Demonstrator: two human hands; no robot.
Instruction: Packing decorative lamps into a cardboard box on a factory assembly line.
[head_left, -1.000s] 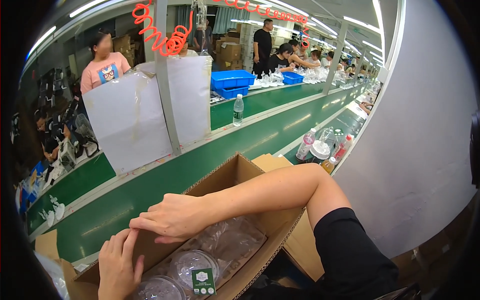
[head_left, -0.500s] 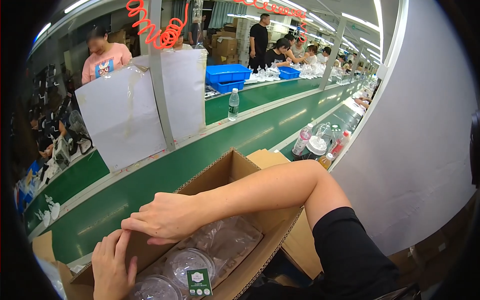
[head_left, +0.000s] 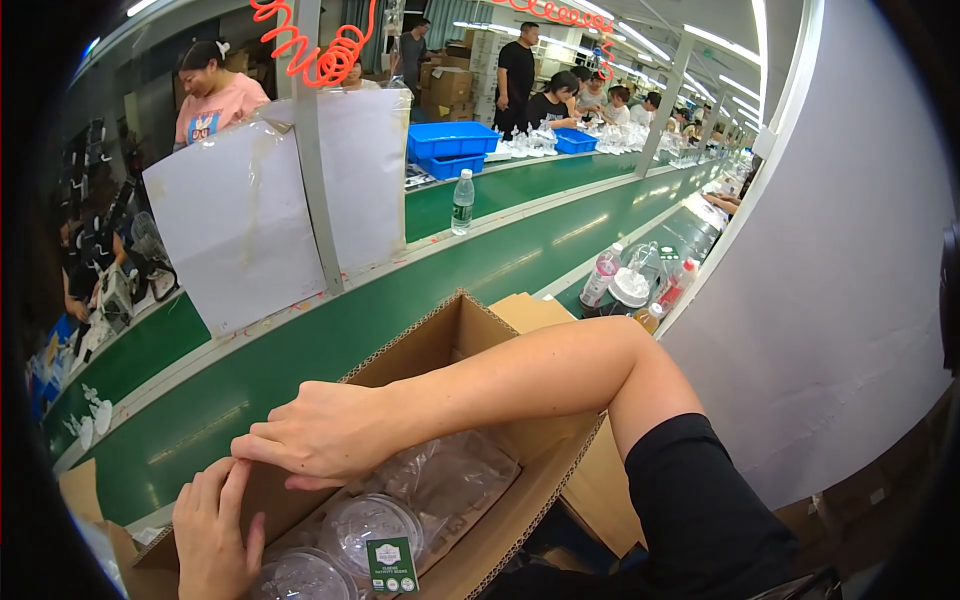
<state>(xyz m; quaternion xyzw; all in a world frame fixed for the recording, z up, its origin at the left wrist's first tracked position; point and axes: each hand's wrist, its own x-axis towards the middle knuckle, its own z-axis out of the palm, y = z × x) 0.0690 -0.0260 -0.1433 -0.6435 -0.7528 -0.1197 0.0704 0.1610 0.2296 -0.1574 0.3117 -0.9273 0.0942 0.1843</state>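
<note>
A deep cardboard box (head_left: pixel 425 345) stands in front of me, tilted across the view. Inside it lie clear round plastic domes (head_left: pixel 372 530), one bearing a green label card (head_left: pixel 392 566), beside crumpled clear plastic film (head_left: pixel 470 475). My right hand (head_left: pixel 325 432) reaches across over the box, knuckles up and fingers bent together at the tips; whether something thin is pinched there is hidden. At the box's left end is my left hand (head_left: pixel 215 530), fingers stretched upward and thumb apart. Its fingertips meet those of my right hand.
Beyond the box runs a green conveyor (head_left: pixel 400 300). A water bottle (head_left: pixel 462 203) and stacked blue bins (head_left: pixel 452 148) stand across it. Drink bottles (head_left: pixel 603 274) sit at right near a white wall panel (head_left: pixel 830 250). Flat cardboard (head_left: pixel 605 490) lies beside the box. Co-workers sit farther off.
The view has shifted slightly, and the box and both hands appear a little farther left. My hands keep nearly the same pose, fingertips together. A person at far left has turned slightly.
</note>
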